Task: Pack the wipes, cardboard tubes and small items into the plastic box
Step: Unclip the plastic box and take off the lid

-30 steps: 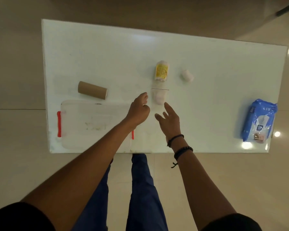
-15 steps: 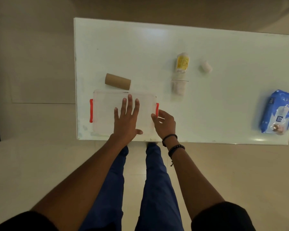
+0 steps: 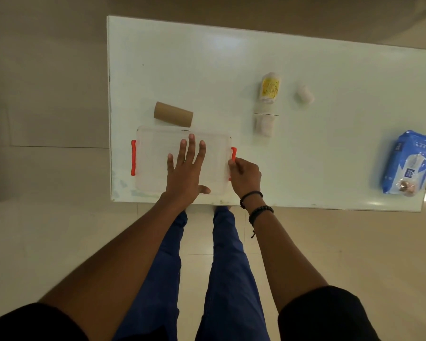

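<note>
Head view: one clear plastic box [image 3: 155,166], lidded, with two orange clips, sits at the near left edge of the glossy white surface [image 3: 182,70]. The left hand [image 3: 185,173] lies flat on the lid, fingers spread, gripping nothing; the right hand [image 3: 245,175] pinches the right clip [image 3: 233,153]. One brown cardboard tube [image 3: 173,114] lies just behind. One blue wipes pack [image 3: 408,161] lies far right.

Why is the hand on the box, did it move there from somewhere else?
Yes. The left hand moved left, away from the small clear pack, and now lies flat on the plastic box. Why, I cannot tell.
</note>
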